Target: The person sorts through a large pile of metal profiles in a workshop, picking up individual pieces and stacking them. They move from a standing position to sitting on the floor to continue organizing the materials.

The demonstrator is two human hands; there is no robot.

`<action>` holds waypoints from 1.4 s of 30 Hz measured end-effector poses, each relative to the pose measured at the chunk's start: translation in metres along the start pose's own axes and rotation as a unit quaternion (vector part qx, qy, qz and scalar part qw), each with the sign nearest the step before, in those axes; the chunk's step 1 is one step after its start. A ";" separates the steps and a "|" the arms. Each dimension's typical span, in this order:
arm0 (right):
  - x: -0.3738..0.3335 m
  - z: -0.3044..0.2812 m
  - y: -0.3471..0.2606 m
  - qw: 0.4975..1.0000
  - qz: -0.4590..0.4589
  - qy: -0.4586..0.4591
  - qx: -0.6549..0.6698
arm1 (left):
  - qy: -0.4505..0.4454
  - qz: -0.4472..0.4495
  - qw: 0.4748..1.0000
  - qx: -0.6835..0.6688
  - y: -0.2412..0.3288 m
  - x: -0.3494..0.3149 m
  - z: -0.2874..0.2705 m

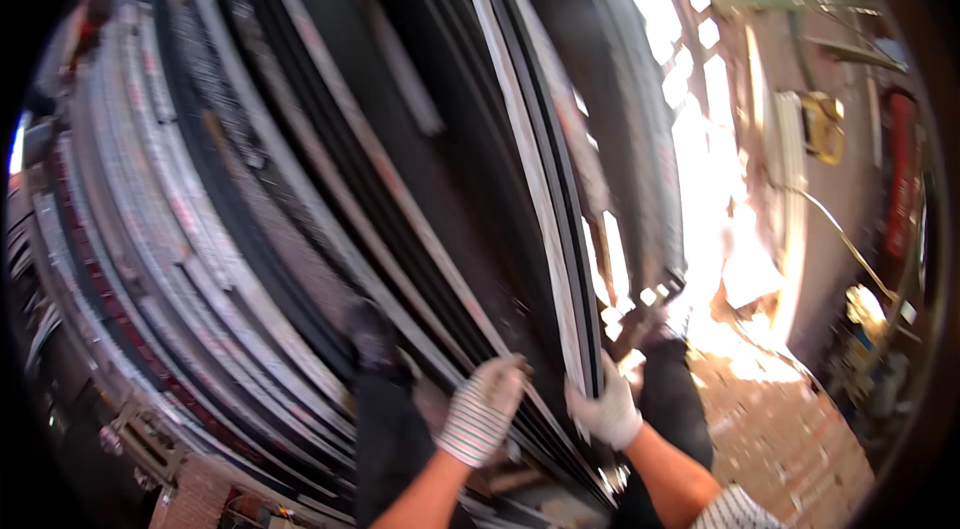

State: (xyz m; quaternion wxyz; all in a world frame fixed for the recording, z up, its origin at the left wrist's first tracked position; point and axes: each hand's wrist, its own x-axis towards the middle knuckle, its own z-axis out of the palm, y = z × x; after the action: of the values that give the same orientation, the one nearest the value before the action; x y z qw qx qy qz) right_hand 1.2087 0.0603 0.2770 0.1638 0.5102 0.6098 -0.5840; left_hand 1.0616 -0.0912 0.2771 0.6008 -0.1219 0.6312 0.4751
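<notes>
My right hand (605, 411), in a white knitted work glove, is wrapped round the near end of a long profile bar (556, 229). That bar has a whitish strip along one side and black ribs along the other, and runs steeply up and away. To its left my left hand (484, 409), in a striped white glove, is closed beside a thin film-covered strip (400, 194). Whatever lies within its fingers is hidden. Dark profiles (450, 209) lie between the two hands, blurred in places.
Many long profiles (215, 229) lie side by side across the left. My legs stand among them, a dark shoe (372, 334) resting on the bars. At right are a brick floor (790, 429), a yellow object (823, 129), a red cylinder (900, 174) and a thin cable (845, 239).
</notes>
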 end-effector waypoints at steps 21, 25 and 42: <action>0.028 0.119 -0.072 0.972 -0.078 -0.217 -0.055 | 0.184 0.091 0.953 -0.222 -0.002 0.007 -0.043; 0.053 0.156 -0.095 0.962 -0.072 -0.250 -0.086 | 0.293 0.164 0.929 -0.154 0.002 0.007 -0.071; 0.174 0.315 -0.069 0.951 -0.040 -0.223 -0.211 | 0.351 0.235 0.890 0.169 0.007 -0.013 -0.097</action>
State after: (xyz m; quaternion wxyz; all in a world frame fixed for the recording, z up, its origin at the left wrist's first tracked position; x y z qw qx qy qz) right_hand 0.9540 -0.1283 0.0932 0.3762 0.2952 0.6872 -0.5469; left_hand 0.9978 -0.1650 0.2743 0.2223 -0.0251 0.8820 0.4148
